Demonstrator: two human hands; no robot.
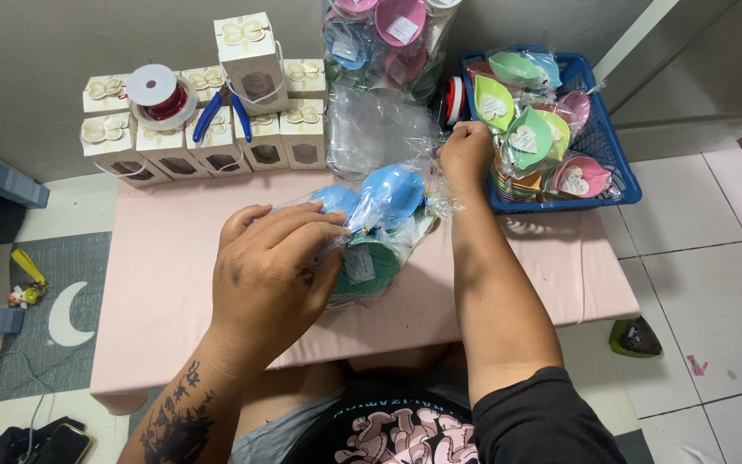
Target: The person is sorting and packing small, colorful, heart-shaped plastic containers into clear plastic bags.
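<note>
Pink cloth covers the low table (165,258) in front of me, and on it lies a clear plastic bag (380,223) stuffed with flat leaf-shaped dishes, blue ones on top and a green one beneath with a small label. My left hand (272,266) rests on the near end of that bag, fingers curled over the crinkled plastic and gripping it, with the blue pieces showing just past my fingertips. My right hand (465,150) is stretched further out, closed on the far end of the same wrapping, right beside the blue plastic basket (620,163). That basket sits at the table's right rear corner and is heaped with more wrapped leaf dishes in green, pink, yellow and blue, each with a pale heart-shaped tag. Behind the bag, against the wall, stands another tall clear bag (388,43) full of pink and blue pieces. At the left rear is a cluster of small cream gift boxes (208,137) with bow shapes on their lids, one stacked higher than the rest; a spool of red wire (161,94) and a pair of blue-handled pliers (221,112) lie on top of them. On the floor to the left are a grey rug with a white moon shape (66,314) and a yellow keyring (26,279).
</note>
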